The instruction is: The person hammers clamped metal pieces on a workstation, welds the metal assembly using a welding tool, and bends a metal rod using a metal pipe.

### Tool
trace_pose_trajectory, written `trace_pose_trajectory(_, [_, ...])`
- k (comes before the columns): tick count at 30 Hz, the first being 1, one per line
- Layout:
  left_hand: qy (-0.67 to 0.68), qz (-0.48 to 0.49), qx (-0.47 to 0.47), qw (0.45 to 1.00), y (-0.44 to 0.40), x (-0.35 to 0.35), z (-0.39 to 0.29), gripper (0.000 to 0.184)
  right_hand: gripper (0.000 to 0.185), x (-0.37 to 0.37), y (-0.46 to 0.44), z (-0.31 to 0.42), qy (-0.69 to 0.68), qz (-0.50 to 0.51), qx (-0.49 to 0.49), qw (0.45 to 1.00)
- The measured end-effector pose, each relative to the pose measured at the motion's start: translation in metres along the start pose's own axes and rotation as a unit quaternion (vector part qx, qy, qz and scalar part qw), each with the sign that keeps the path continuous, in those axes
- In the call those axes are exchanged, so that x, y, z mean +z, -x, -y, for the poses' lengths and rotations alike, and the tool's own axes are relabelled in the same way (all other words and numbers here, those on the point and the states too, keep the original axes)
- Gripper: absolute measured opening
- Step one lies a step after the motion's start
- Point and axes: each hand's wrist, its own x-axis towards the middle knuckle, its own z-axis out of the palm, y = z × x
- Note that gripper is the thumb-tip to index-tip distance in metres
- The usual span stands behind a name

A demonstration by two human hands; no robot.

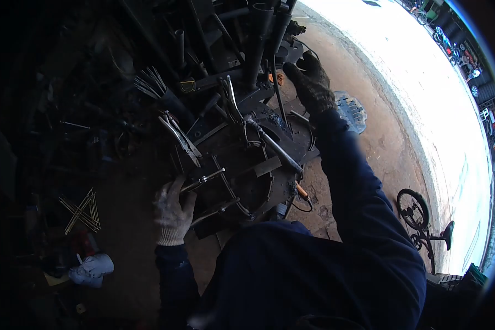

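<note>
My left hand [171, 212], in a pale knitted glove, is at the near left edge of a dark metal work table [247, 190]. Its thumb and forefinger are apart, with the rod end of a metal clamp [203, 179] between them; the other fingers are in shadow. Reaching out to the far right, my right hand [312, 82] wears a darker glove. A gap shows between its thumb and fingers, and nothing is visible in it. Locking pliers [180, 137] lie on the table's left side, with another pair [232, 102] farther back. A flat metal piece [268, 166] rests near the middle.
Upright steel tubes [257, 47] crowd the back of the table. Thin rods [151, 82] stand in a holder at the left. An orange-handled tool [302, 191] hangs at the right edge by a cable. A small bicycle [415, 220] lies on the right, by the bright pavement [423, 110].
</note>
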Motion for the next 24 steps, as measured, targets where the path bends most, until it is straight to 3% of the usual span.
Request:
trace_pose_trajectory(5, [0.035,-0.004,-0.021,0.999,0.000,-0.013,-0.011,0.051,0.058,0.029,-0.084,0.040,-0.038,0.046,-0.018,0.998])
trace_pose_trajectory(7, [0.048,-0.065,-0.014,0.997,0.006,-0.017,-0.016,0.055,0.055,0.041,-0.094,0.053,-0.047,0.052,-0.013,0.997])
trace_pose_trajectory(14, [-0.002,-0.113,-0.012,0.994,0.044,-0.031,-0.017,0.054,0.045,0.039,-0.109,0.083,-0.182,0.007,-0.036,0.983])
trace_pose_trajectory(16, [-0.070,-0.181,0.138,0.971,0.054,-0.020,-0.006,0.052,0.042,0.016,-0.109,0.093,-0.239,-0.011,-0.042,0.970])
trace_pose_trajectory(18, [-0.094,-0.182,0.164,0.965,0.062,-0.006,0.007,0.047,0.040,-0.013,-0.112,0.093,-0.278,-0.014,-0.065,0.958])
trace_pose_trajectory(19, [-0.116,-0.193,0.197,0.954,0.064,-0.001,0.009,0.042,0.041,-0.029,-0.123,0.077,-0.288,0.008,-0.150,0.946])
trace_pose_trajectory(20, [-0.112,-0.192,0.194,0.956,0.068,0.001,0.006,0.042,0.041,-0.050,-0.128,0.060,-0.283,0.011,-0.149,0.947])
trace_pose_trajectory(21, [0.016,-0.100,0.070,0.992,0.072,0.001,0.000,0.038,0.049,-0.077,-0.125,0.047,-0.221,0.058,-0.146,0.963])
trace_pose_trajectory(22, [0.142,-0.007,-0.056,0.988,0.073,0.002,-0.005,0.034,0.059,-0.102,-0.117,0.039,-0.158,0.105,-0.144,0.971])
trace_pose_trajectory(23, [0.146,-0.009,-0.059,0.988,0.071,0.004,-0.007,0.034,0.070,-0.117,-0.101,0.039,-0.094,0.152,-0.141,0.974])
trace_pose_trajectory(24, [0.166,-0.007,-0.070,0.984,0.068,0.007,-0.008,0.031,0.065,-0.125,-0.066,0.046,-0.077,0.151,-0.122,0.978])
